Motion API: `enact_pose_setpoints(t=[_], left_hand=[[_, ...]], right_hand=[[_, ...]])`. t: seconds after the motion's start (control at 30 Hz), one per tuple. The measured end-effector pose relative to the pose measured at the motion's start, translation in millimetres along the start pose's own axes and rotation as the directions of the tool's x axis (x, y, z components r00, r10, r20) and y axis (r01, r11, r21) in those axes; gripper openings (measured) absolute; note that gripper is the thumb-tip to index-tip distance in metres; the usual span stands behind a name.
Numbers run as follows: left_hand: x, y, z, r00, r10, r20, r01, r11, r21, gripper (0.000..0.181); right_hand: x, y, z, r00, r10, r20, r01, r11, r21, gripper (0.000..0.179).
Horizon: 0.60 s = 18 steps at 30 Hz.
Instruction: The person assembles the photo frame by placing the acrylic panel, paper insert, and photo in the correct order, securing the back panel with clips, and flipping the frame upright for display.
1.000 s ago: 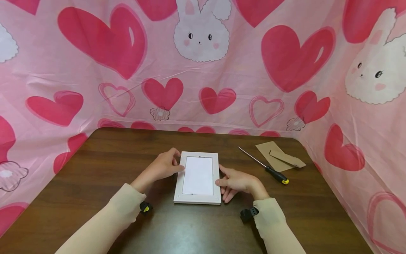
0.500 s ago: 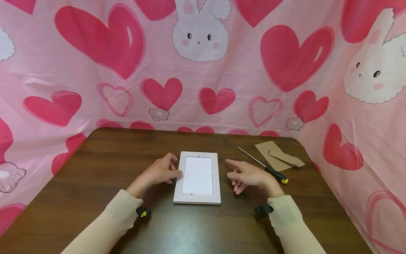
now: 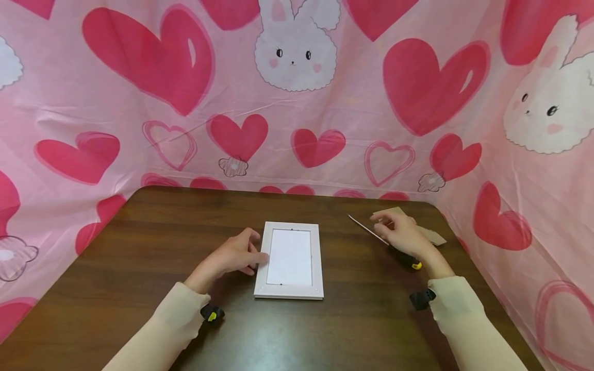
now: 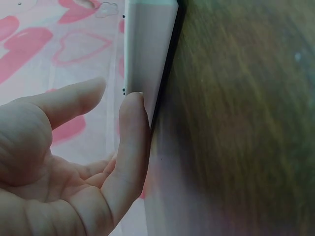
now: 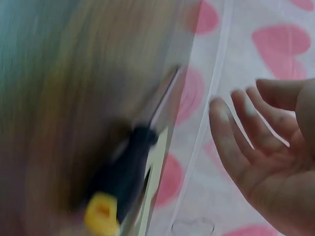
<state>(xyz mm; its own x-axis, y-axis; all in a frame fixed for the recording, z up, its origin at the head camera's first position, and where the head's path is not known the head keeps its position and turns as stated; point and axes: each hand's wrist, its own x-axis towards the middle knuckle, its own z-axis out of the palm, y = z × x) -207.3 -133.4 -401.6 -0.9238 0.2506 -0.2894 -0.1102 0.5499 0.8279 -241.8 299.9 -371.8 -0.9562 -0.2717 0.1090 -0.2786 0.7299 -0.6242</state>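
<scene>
A white picture frame [image 3: 316, 268] lies flat mid-table, with a plain white panel [image 3: 290, 257] inside its border and small dark tabs along the inner edge. My left hand [image 3: 234, 253] is at the frame's left side, fingers loosely bent; in the left wrist view a fingertip [image 4: 132, 105] meets the frame's side edge. My right hand [image 3: 401, 234] hovers over a screwdriver [image 3: 368, 230] with a black and yellow handle [image 5: 120, 172], holding nothing. In the right wrist view its fingers are relaxed and apart from the tool.
Behind the right hand lies a brown backing board [image 3: 431, 236], partly hidden by that hand. The brown wooden table [image 3: 176, 221] is enclosed by a pink cloth [image 3: 278, 108] with hearts and rabbits at the back and sides.
The right hand has left the frame's right side and moved right, over the screwdriver. My left hand has shifted slightly at the left side; the frame stays put.
</scene>
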Motion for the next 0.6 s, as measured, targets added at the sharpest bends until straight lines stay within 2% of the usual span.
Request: enact_pose_setpoints(t=[0.1,0.17,0.37,0.6], left_hand=[[-1.5,-0.5,1.4,1.000,-0.002,0.003,0.002,1.000,-0.001,0.069],[-3.2,-0.3,1.8,1.000,-0.006,0.006,0.006,1.000,0.000,0.070],[-4.6,1.0,3.7,1.000,-0.016,0.020,0.016,1.000,0.001,0.072],[-1.3,-0.4,7.3,0.999,-0.022,0.028,0.022,1.000,0.002,0.070]], right_hand=[[1.1,12.3,-15.1,0.995,0.023,-0.099,-0.034,0.993,-0.116,0.030],[3.0,23.4,-23.3,0.991,0.025,-0.131,-0.045,0.987,-0.156,0.033],[7.0,61.4,-40.3,0.989,0.065,-0.135,-0.097,0.963,-0.252,0.049],[9.4,86.5,-40.1,0.982,0.148,-0.116,-0.178,0.931,-0.320,0.058]])
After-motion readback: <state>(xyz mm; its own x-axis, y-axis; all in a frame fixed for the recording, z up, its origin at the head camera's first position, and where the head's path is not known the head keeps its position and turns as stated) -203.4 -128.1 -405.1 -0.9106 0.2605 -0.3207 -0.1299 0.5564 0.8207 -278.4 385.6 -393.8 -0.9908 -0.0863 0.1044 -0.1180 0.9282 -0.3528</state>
